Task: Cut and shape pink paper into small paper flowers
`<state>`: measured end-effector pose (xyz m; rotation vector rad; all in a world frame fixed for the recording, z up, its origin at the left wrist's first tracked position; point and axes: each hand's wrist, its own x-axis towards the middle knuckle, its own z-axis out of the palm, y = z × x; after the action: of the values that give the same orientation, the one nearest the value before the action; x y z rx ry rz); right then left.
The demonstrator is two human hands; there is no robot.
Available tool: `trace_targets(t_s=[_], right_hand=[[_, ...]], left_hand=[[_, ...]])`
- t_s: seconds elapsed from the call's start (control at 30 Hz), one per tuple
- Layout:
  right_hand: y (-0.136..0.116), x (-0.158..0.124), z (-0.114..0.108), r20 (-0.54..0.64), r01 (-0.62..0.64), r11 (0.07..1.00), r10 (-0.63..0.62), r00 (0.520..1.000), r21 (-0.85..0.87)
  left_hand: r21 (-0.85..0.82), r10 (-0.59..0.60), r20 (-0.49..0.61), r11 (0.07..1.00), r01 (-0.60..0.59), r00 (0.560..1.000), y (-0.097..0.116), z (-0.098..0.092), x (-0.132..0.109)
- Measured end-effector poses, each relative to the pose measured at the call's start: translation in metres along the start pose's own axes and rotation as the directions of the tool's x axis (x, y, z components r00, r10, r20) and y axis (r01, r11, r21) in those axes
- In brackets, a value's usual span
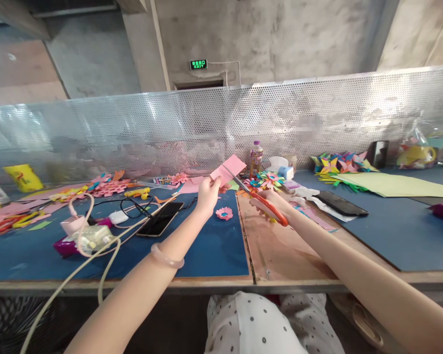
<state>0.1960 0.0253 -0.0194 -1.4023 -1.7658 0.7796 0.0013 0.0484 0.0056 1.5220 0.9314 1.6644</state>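
My left hand [208, 192] pinches a piece of pink paper [236, 163] by its lower edge, holding it up above the table. In my right hand [271, 202] is a pair of scissors with orange handles [279, 216]; the fingers wrap round the handles. The metal blades reach up and left across the pink paper, and I cannot tell whether they are cutting into it. Below my hands, a small pink paper flower [224, 213] with a blue centre lies on the blue mat [214, 250].
A phone [160, 220] and tangled cables [112, 241] lie left. Behind my hands stand a drink bottle [256, 158] and paper flowers [271, 180]. Rightward are a black phone [340, 203] and pale green paper [406, 184]. A perforated metal panel [192, 115] borders the table's back.
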Motion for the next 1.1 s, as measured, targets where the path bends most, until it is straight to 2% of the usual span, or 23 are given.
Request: trace_targets(t_s=[0.43, 0.8, 1.1], right_hand=[[-0.001, -0.005, 0.003, 0.011, 0.058, 0.997, -0.057, 0.998, -0.051], [-0.009, -0.011, 0.003, 0.017, 0.067, 0.997, -0.067, 0.998, -0.027], [-0.015, -0.016, 0.002, 0.028, 0.022, 1.0, -0.022, 0.999, -0.019]], left_hand=[[-0.021, 0.01, 0.029, 1.0, -0.009, 1.0, -0.005, -0.002, 0.003], [-0.017, 0.032, 0.048, 0.999, -0.032, 0.998, -0.007, -0.004, 0.004], [-0.032, 0.01, 0.052, 0.999, -0.009, 0.999, -0.005, -0.003, 0.003]])
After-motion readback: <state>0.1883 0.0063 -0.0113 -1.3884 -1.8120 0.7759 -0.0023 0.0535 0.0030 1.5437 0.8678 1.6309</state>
